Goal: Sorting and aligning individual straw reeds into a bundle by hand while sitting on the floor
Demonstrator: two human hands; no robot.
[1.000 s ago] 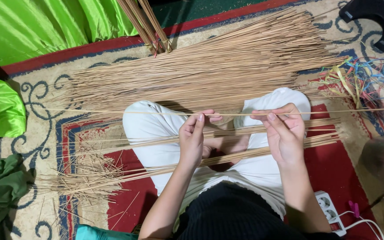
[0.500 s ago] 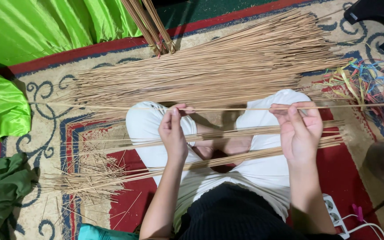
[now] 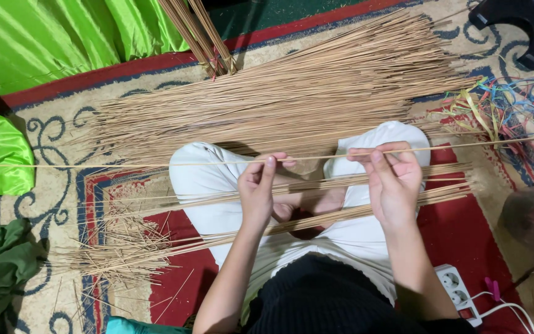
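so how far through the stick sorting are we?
Early, it seems. Done: thin rows of sticks lie across the lap. In hand: the left hand and right hand pinch one long stick. Left: the big pile on the rug.

Single stick (image 3: 156,164): thin, dry plant rib, tan, matt, smooth. Big heap of sticks (image 3: 292,93) toward the carpet's far edge: same straw-like fibre, dull. Carpet (image 3: 50,130): woven pile, matt, patterned cream, red and blue. Green cloth (image 3: 38,43) at far left corner: satin, glossy, creased. Trousers (image 3: 199,179): white cloth, soft, matt. Power strip (image 3: 458,294) at near right: white plastic, smooth. Ribbon scraps (image 3: 514,102): shiny plastic strips.
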